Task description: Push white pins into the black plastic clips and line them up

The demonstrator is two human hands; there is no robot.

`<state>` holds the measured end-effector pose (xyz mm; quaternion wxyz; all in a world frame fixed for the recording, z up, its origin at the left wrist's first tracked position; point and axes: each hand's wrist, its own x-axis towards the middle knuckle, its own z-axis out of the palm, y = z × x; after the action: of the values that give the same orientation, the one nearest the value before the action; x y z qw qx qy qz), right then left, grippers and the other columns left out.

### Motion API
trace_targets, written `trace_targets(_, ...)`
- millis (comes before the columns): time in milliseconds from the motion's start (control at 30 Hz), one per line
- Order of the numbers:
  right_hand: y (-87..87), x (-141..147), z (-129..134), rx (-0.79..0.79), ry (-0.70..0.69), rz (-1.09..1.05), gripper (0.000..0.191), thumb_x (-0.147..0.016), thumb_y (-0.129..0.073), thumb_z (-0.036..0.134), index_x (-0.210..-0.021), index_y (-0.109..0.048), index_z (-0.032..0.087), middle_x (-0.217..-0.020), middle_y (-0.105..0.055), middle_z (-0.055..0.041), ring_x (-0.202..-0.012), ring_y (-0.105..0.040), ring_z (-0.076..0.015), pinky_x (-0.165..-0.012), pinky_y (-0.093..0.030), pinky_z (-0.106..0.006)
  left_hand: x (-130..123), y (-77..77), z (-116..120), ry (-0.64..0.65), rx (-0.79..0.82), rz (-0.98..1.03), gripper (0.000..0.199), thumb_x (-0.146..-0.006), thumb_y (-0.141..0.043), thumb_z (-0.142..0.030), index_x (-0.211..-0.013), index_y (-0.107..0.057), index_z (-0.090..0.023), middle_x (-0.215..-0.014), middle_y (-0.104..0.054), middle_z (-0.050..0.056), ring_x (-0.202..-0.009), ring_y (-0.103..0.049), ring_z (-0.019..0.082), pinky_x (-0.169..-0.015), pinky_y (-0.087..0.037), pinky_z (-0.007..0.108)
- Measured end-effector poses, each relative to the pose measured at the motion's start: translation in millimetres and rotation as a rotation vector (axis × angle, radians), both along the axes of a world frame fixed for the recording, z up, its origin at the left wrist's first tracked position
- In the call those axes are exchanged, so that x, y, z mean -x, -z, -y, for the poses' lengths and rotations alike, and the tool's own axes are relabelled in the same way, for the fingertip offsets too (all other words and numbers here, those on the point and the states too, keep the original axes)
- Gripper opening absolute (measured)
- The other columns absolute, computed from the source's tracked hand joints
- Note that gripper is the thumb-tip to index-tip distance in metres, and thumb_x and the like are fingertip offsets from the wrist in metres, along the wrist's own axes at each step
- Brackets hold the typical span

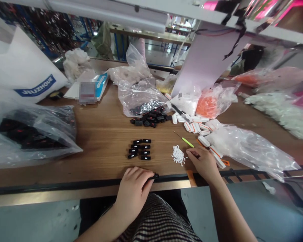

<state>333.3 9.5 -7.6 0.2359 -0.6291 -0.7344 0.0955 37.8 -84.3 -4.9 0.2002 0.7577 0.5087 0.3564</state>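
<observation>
Head view. Left hand (133, 184) at the near edge of the desk (98, 131), fingers curled closed around a black piece (155, 176); one dotted end of it sticks out past thumb and forefinger. Right hand (204, 162) palm down at the right, thumb and forefinger nearly together beside a small heap of white pegs (178, 154); cannot tell whether a peg is pinched between them.

Eight black blocks (145, 152) with white marks lie beyond the left hand, in two rough columns of four. A green-handled pick (187, 142) lies just beyond the right hand, its thin tip pointing away and left. Farther back: loose black pile (151, 120) at the mouth of a clear bag (138, 95); to its right, white-and-orange pieces (192, 127). Large plastic bag (252, 144) right of the right hand. Far left: bag of black parts (37, 134).
</observation>
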Motion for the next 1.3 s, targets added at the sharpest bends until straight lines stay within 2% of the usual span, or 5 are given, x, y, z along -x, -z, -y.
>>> trace_targets(133, -4.6, 1, 0, 0.021, 0.010, -0.021, 0.020, -0.087, -0.061, 0.033, -0.079, -0.073, 0.020, -0.072, -0.070, -0.0030, -0.066, -0.063, -0.0197, -0.066, -0.044, -0.033, 2, -0.5, 0, 0.001, 0.003, 0.009, 0.014, -0.090, -0.067, -0.013, -0.100, -0.067, -0.024, -0.093, -0.072, -0.002, -0.086, -0.061, 0.021, -0.082, -0.042, 0.040)
trace_targets(233, -16.3, 16, 11, 0.003, -0.014, -0.094, 0.020, -0.090, -0.061, 0.036, -0.081, -0.071, 0.021, -0.076, -0.070, -0.0031, -0.071, -0.064, -0.0199, -0.072, -0.045, -0.033, 2, -0.4, 0, 0.001, 0.010, 0.016, 0.014, -0.091, -0.067, -0.014, -0.101, -0.068, -0.024, -0.094, -0.072, -0.002, -0.087, -0.061, 0.020, -0.084, -0.040, 0.040)
trace_targets(433, -33.3, 84, 53, 0.162, -0.387, -0.202, 0.016, -0.096, -0.058, 0.031, -0.085, -0.067, 0.025, -0.083, -0.070, -0.0002, -0.081, -0.062, -0.0181, -0.083, -0.040, -0.035, 3, 2.1, 0, -0.020, 0.021, 0.037, 0.008, -0.090, -0.069, -0.017, -0.097, -0.066, -0.021, -0.086, -0.070, 0.000, -0.084, -0.059, 0.021, -0.081, -0.039, 0.040)
trace_targets(533, -28.6, 105, 63, 0.196, -0.442, -0.226, 0.015, -0.098, -0.056, 0.026, -0.086, -0.065, 0.024, -0.084, -0.069, -0.0003, -0.082, -0.060, -0.0176, -0.085, -0.038, -0.036, 3, 3.6, 1, -0.026, 0.035, 0.049, 0.009, -0.089, -0.069, -0.016, -0.096, -0.066, -0.021, -0.086, -0.070, 0.000, -0.083, -0.059, 0.021, -0.081, -0.038, 0.040)
trace_targets(1300, -38.3, 117, 59, 0.144, -0.553, -0.070, 0.013, -0.095, -0.054, 0.015, -0.085, -0.061, 0.020, -0.080, -0.064, -0.0014, -0.079, -0.056, -0.0177, -0.080, -0.038, -0.036, 5, 1.9, -1, -0.021, 0.076, 0.046, 0.005, -0.091, -0.065, -0.017, -0.095, -0.066, -0.021, -0.086, -0.070, 0.001, -0.086, -0.060, 0.023, -0.083, -0.039, 0.043)
